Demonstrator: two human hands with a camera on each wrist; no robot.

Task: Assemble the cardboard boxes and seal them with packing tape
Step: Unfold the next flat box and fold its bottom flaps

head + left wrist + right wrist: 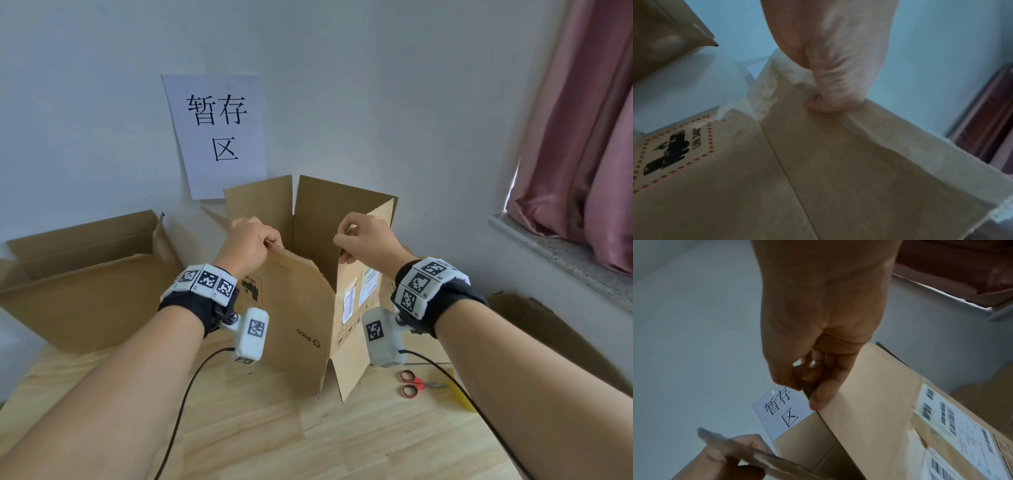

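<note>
The cardboard box [301,308] stands upright mid-table [342,445], w/ its near corner toward the person and both top and bottom flaps loose, so it's prob being squared up from flat. Left hand [248,245] is clamped on the top edge of the near-left flap, fingers curled over the rim (left wrist view shows the thumb pressed against the outer face, next to strips of old tape residue). Right hand [364,243] pinches the top corner of the near-right panel, thumb and fingertips closed on the cardboard edge. Holding two adjoining panels at the top looks like a way to pull them apart and open the tube into a rectangle; the lower flaps splay on the table, so the bottom isn't folded or sealed yet. Shipping labels [363,294] sit on the right face, a hazard-type print on the left face. Another box [85,284] lies open at left against the wall. Red-handled scissors [416,383] rest on the table just right of the box, w/in reach for cutting tape; no tape roll is visible. A paper sign [219,137] hangs on the wall behind.
</note>
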